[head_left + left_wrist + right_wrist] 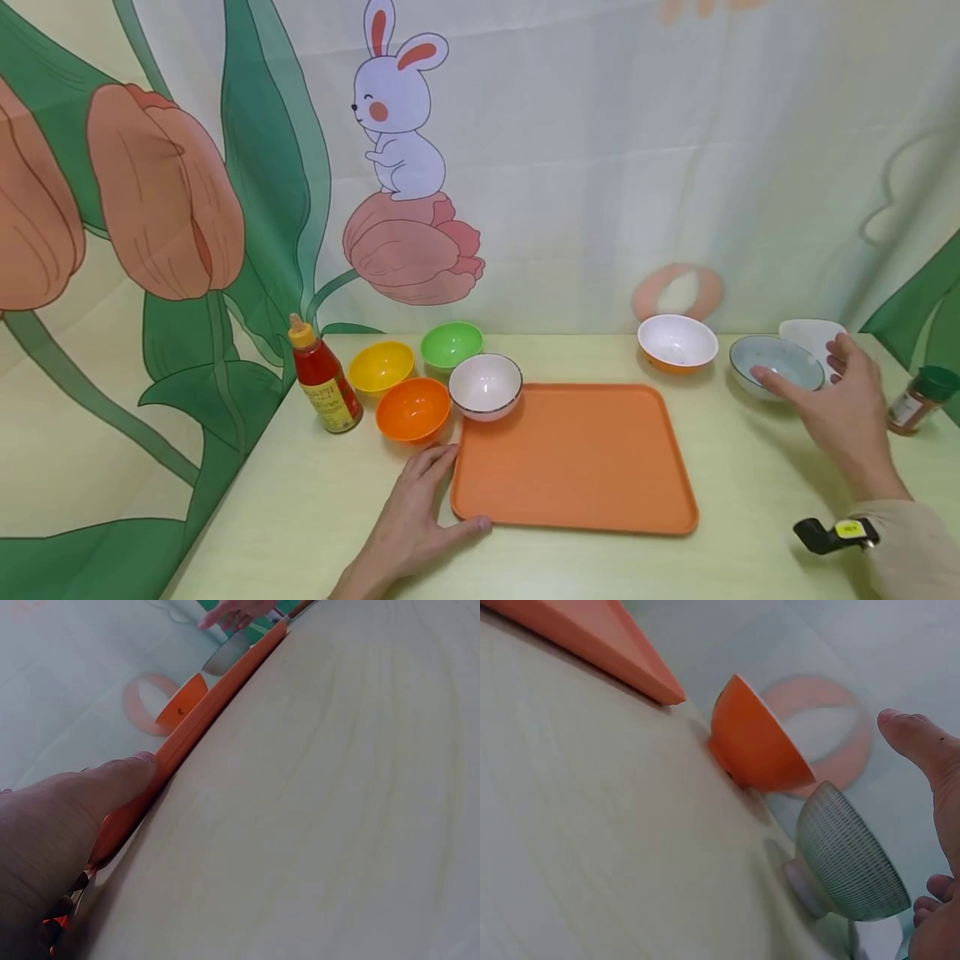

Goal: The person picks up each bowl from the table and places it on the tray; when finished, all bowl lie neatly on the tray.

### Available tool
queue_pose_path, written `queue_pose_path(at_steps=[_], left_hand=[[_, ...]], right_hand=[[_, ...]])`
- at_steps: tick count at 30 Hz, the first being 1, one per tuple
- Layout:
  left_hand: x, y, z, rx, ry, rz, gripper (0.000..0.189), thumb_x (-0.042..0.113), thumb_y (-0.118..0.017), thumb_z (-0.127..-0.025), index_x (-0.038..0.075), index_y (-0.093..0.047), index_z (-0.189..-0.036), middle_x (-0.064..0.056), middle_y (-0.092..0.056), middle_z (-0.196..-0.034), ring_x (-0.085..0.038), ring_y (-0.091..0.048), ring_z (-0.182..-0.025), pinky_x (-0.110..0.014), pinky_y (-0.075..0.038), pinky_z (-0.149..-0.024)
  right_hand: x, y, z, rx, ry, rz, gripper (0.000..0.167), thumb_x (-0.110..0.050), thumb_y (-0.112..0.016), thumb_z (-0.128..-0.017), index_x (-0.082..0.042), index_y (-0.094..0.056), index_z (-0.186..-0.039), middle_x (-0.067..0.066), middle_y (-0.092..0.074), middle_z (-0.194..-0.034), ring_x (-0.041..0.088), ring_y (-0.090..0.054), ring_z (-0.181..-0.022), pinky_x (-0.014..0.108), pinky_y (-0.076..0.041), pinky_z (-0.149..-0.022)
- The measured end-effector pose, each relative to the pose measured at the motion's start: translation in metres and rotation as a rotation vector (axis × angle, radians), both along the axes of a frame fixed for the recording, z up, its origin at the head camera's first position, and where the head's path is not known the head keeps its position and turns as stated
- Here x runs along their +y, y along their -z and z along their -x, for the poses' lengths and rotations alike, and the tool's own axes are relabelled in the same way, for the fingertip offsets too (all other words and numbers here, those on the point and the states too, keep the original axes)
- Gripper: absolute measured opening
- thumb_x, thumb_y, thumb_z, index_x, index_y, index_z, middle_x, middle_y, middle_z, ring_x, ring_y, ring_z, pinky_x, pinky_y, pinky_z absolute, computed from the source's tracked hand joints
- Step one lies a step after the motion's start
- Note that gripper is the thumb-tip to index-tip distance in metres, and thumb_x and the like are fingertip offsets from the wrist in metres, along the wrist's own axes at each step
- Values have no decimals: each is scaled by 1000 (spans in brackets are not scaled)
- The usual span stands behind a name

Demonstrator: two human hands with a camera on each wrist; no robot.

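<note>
My left hand (408, 521) rests at the near left corner of an orange tray (577, 458), thumb against the front rim and fingers along the left side. In the left wrist view the thumb (124, 780) lies on the tray's edge. At the right, my right hand (851, 408) hovers by a grey-blue bowl (776, 367), thumb and fingers spread apart and holding nothing. The right wrist view shows this bowl's finely patterned outside (847, 859), with the hand beyond its rim. A white bowl with a dark rim (486, 387) overlaps the tray's far left corner.
Left of the tray stand orange (413, 410), yellow (382, 368) and green (452, 346) bowls and a red sauce bottle (326, 383). A white-lined orange bowl (677, 343) sits back right. A white dish (813, 333) and a green-capped jar (922, 400) stand at far right.
</note>
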State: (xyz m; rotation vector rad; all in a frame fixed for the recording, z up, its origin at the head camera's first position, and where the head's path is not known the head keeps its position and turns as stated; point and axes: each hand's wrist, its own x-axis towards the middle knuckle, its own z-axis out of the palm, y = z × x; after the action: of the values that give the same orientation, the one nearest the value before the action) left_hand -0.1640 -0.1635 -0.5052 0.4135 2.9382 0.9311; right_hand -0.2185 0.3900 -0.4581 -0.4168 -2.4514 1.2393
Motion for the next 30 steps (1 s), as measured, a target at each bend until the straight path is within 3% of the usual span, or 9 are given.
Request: queue_pose_path(at_steps=[4, 8, 11, 13, 15, 18, 20, 26, 30], left_hand=[[0, 0, 0, 1, 4, -1, 115, 82, -80, -85, 9, -48, -169, -11, -48, -170, -37, -45, -156, -70, -39, -128], [0, 0, 0, 3, 6, -2, 116, 82, -79, -85, 9, -48, -169, -11, -48, -170, -38, -45, -156, -71, -38, -128], [0, 0, 0, 5, 6, 2, 116, 83, -78, -85, 9, -48, -169, -12, -48, -171, -38, -45, -156, -71, -38, -128], [0, 0, 0, 6, 6, 6, 116, 83, -78, -85, 9, -48, -169, -12, -48, -171, -38, -45, -156, -71, -38, -128], [0, 0, 0, 6, 6, 9, 116, 83, -78, -85, 9, -48, -169, -12, -48, -171, -38, -45, -156, -71, -38, -128], [-1, 0, 0, 0, 2, 9, 116, 82, -79, -85, 9, -47, -169, -12, -47, -171, -38, -45, -156, -71, -38, -128], [-1, 0, 0, -5, -1, 8, 116, 82, -79, -85, 9, -47, -169, -12, -47, -171, -38, -45, -156, -72, -38, -128], [-1, 0, 0, -6, -3, 10, 116, 82, -79, -85, 9, -47, -169, -11, -47, -171, -38, -45, -156, -72, -39, -127], [-1, 0, 0, 6, 2, 4, 116, 83, -79, -85, 10, -48, -169, -11, -48, -170, -37, -46, -155, -69, -41, -127]], right_hand=[[3, 12, 2, -23, -6, 4, 128, -58, -84, -96, -1, -5, -177, 33, -19, -179, 57, -28, -160, 75, -28, -129], [4, 19, 4, -16, -8, 6, 122, -55, -84, -96, 5, -12, -175, 37, -25, -175, 56, -31, -157, 70, -30, -129], [3, 22, 7, -4, 8, -1, 113, -53, -87, -95, 9, -27, -167, 38, -38, -166, 51, -40, -148, 47, -44, -120], [1, 24, 8, 5, 15, -6, 109, -51, -89, -93, 10, -33, -164, 38, -43, -161, 50, -45, -143, 40, -45, -112], [0, 27, 10, 16, 19, -14, 109, -50, -90, -92, 11, -34, -163, 39, -46, -159, 51, -47, -142, 42, -47, -111], [-3, 30, 12, 24, 12, -11, 115, -48, -91, -92, 11, -27, -168, 42, -42, -162, 56, -43, -146, 65, -39, -124], [-5, 33, 13, 29, 6, -9, 119, -47, -91, -92, 10, -22, -170, 43, -39, -164, 58, -41, -148, 74, -33, -126], [-8, 40, 14, 38, 4, 19, 121, -47, -92, -91, 4, -20, -173, 39, -41, -165, 55, -43, -148, 72, -34, -125], [-7, 43, 14, 17, 10, 43, 127, -49, -91, -92, 1, -11, -176, 38, -34, -171, 57, -39, -153, 72, -32, -128]])
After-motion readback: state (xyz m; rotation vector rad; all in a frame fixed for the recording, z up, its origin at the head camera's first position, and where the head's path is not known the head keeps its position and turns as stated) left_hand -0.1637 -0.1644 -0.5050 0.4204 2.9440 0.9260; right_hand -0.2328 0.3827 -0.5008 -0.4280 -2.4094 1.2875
